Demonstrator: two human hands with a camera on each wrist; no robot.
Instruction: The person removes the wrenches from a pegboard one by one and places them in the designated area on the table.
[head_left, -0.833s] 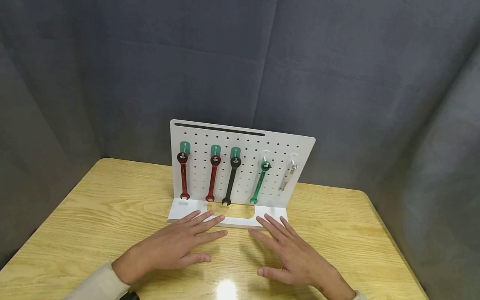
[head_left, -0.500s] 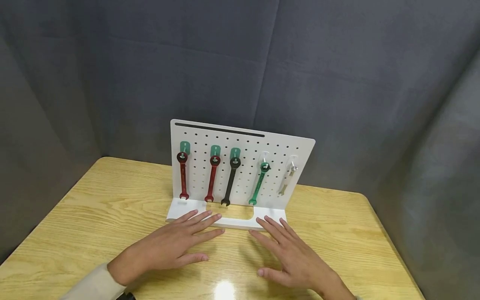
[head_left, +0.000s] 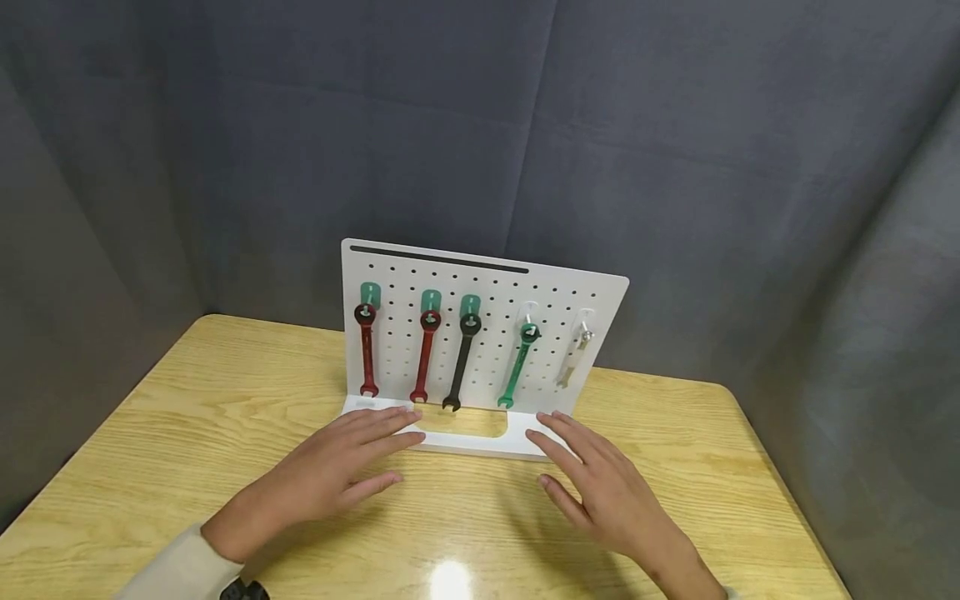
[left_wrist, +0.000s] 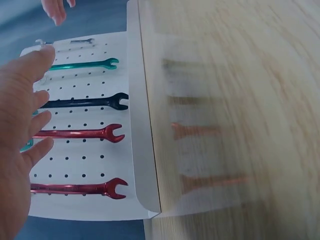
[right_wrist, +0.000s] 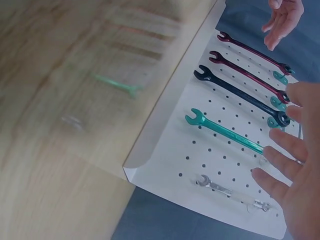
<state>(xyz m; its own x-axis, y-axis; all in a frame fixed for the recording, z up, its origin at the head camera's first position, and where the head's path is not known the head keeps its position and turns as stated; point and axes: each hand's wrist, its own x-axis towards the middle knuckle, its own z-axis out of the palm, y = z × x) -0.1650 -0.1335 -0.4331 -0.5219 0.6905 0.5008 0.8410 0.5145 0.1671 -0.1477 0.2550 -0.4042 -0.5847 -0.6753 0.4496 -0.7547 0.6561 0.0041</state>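
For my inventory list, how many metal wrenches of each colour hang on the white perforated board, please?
Red metal combination wrenches: 2
Black metal combination wrench: 1
Green metal combination wrench: 1
Silver metal combination wrench: 1
Total: 5

Between the left hand [head_left: 322,471] and the right hand [head_left: 611,492], a strip of wooden table [head_left: 472,508] offers a passage to the pegboard [head_left: 397,358], whose low base [head_left: 465,443] crosses it. A hand could fit between the left red wrench [head_left: 367,354] and the second red wrench [head_left: 424,358]; the black wrench [head_left: 461,367] narrows the next slot. Wider room separates it from the green wrench [head_left: 516,371]. Behind, the grey curtain [head_left: 450,125] bars the way.
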